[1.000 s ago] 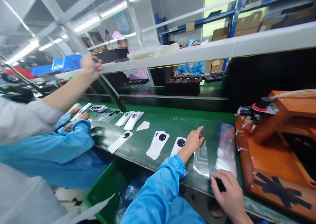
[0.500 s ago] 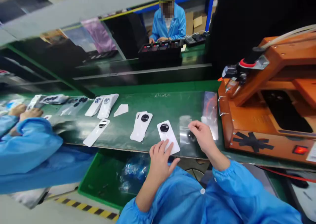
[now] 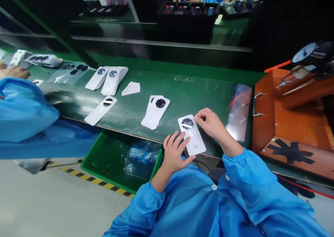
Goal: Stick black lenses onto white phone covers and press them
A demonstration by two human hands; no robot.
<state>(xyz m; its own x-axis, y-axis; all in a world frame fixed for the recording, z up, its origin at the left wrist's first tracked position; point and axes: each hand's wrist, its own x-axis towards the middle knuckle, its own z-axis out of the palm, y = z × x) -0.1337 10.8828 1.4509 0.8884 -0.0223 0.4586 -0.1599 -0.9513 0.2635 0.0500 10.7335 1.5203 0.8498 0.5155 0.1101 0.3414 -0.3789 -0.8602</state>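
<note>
A white phone-shaped panel [image 3: 196, 143] with a round dark camera area lies at the front edge of the green bench. My left hand [image 3: 175, 152] rests on its left edge with fingers spread. At the panel's upper right corner is my right hand [image 3: 210, 123], thumb and forefinger pinched together; anything between them is too small to make out. Two overlapping white panels [image 3: 153, 113] lie left of my hands. Farther left is a single white panel [image 3: 97, 112], with stacked white panels [image 3: 112, 82] behind it.
An orange machine [image 3: 294, 125] with a gauge stands at the right, beside a clear plastic sheet [image 3: 239, 113]. A torn white paper [image 3: 131, 88] lies mid-bench. Below the edge sits a green bin [image 3: 104, 164]. Co-workers' blue sleeves [image 3: 26, 108] show left and across.
The view has tilted down and shifted. My right hand has moved left from the clear film to the panel's upper corner. The small clear film with a dark disc is no longer seen on the bench.
</note>
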